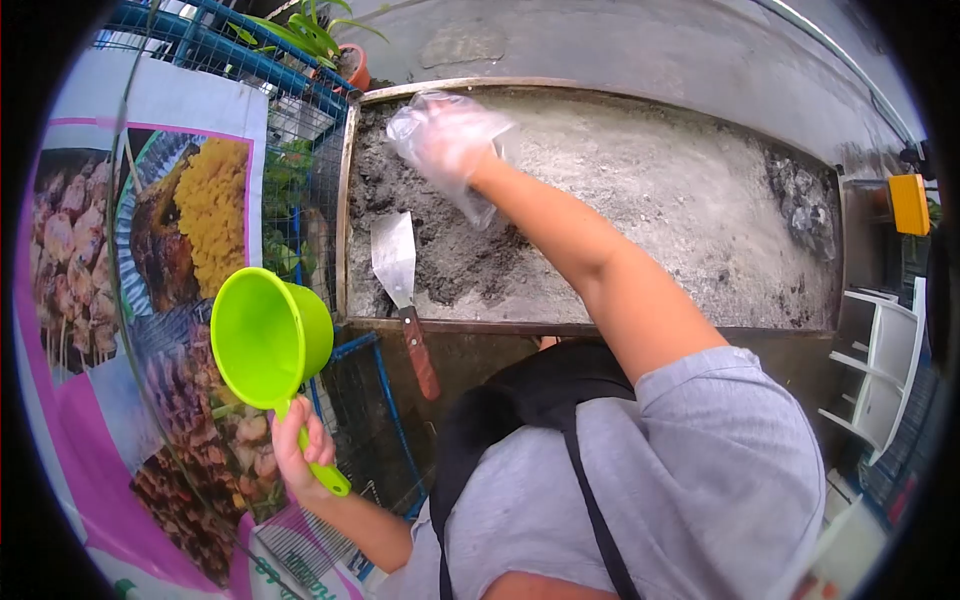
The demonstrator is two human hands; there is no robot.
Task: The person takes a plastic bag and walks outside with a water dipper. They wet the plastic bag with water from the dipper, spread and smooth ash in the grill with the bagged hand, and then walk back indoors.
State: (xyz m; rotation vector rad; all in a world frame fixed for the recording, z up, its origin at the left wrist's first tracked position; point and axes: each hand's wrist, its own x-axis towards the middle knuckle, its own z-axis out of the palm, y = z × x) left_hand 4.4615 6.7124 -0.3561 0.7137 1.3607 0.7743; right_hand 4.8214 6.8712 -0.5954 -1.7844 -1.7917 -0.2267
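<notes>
My left hand [298, 448] is closed around the handle of a bright green plastic dipper [317, 328], held up at the left of the tray with its round mouth facing me. A clear plastic bag [402, 128] covers my right hand [455, 140], which is over the far left corner of a long ash-filled tray [600, 327]. Motion and the bag blur those fingers, so their grip is hidden. Below that hand, a metal scraper [394, 250] with a wooden handle lies across the tray's near edge, blade on the ash.
Crumpled dark plastic [805, 210] lies at the tray's right end. A food banner [190, 90] and blue wire fencing [225, 45] stand on the left. Behind the far left corner is a potted plant [353, 65]. White plastic chairs [885, 365] are at right.
</notes>
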